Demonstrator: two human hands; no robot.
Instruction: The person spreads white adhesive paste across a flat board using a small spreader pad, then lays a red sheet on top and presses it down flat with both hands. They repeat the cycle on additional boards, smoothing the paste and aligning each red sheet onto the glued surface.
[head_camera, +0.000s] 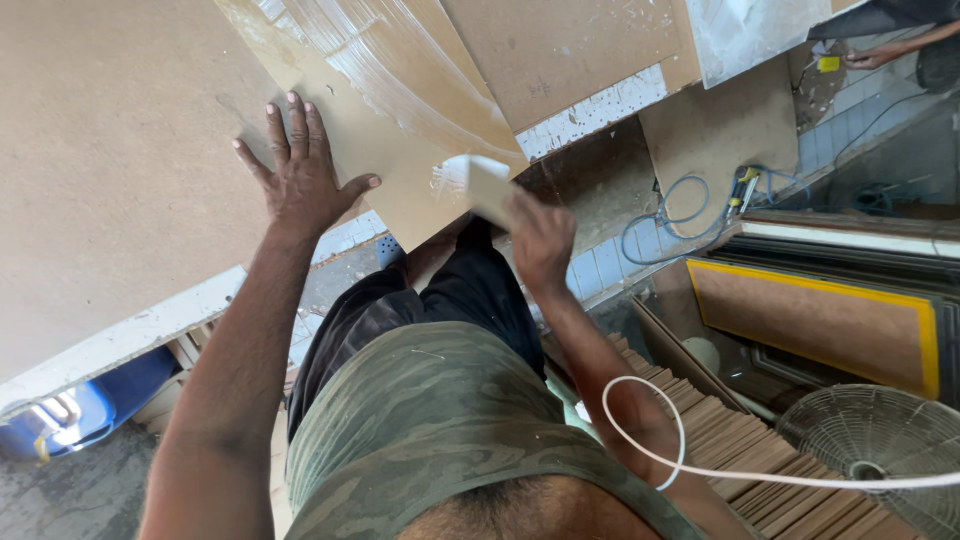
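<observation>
Left hand: laid flat on the brown board, palm down, fingers spread wide, thumb out to the right.
Right hand: closed around a small pale spreader, which is held at the board's near edge; the fingers are curled about it, though the exact grip is blurred.
Brown board: seen tilted across the middle of the view, with white streaks of glue smeared in arcs over its far part.
Large board: lying to the left, touched by the brown board's left edge.
Far right: another person's hand is seen by a small yellow object.
Near right: a wire fan and a stack of thin wooden strips are placed on the floor.
White cord: looped across the right forearm.
</observation>
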